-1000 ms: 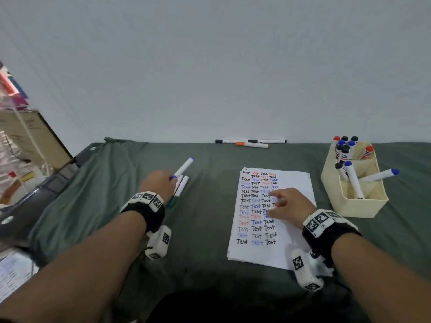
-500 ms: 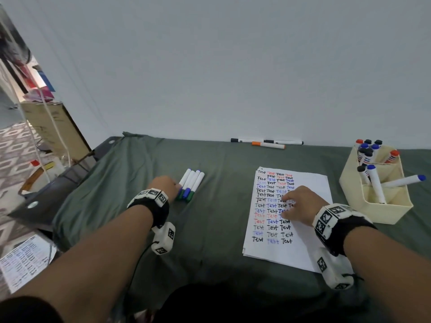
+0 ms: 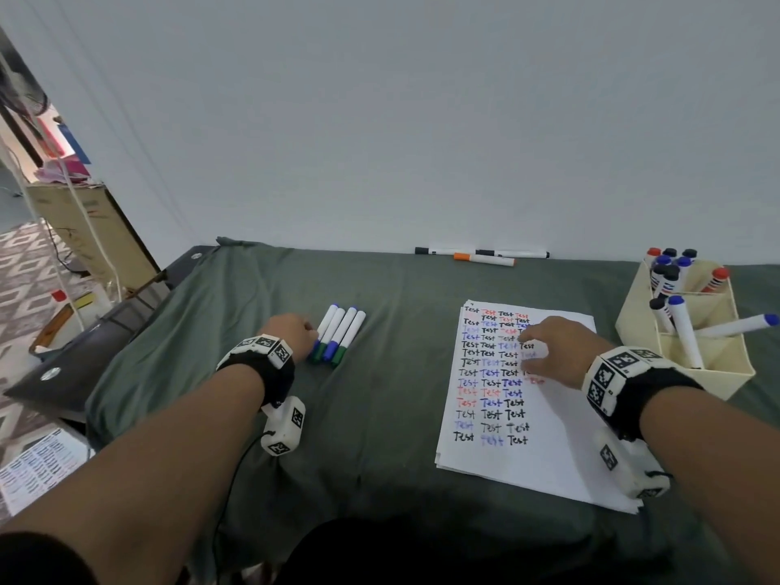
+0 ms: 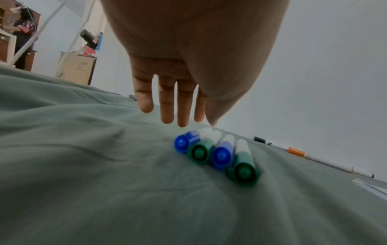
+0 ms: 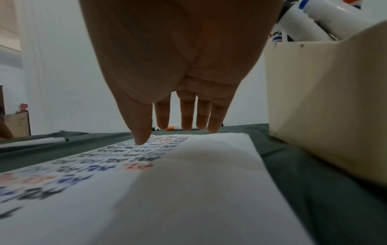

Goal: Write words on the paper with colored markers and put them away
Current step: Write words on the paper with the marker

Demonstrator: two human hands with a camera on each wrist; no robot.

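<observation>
Several white markers (image 3: 339, 334) with blue and green caps lie side by side on the green cloth (image 3: 380, 394). My left hand (image 3: 295, 333) hovers just left of their caps, fingers (image 4: 167, 106) straight and holding nothing; the wrist view shows the caps (image 4: 217, 156) just below the fingertips. My right hand (image 3: 553, 350) rests on the white paper (image 3: 548, 449) filled with rows of "Test" in black, blue and red. Its fingers (image 5: 186, 116) hang straight over the sheet (image 5: 188, 190), empty.
A cream organizer (image 3: 700, 352) with several markers stands right of the paper, also close in the right wrist view (image 5: 324, 99). Three markers (image 3: 483, 255) lie along the wall. A dark laptop (image 3: 67, 365) sits off the cloth's left edge.
My left hand laid the blue-capped marker it held down with the others and let go; it now hovers open beside the row. The right hand stayed on the paper.
</observation>
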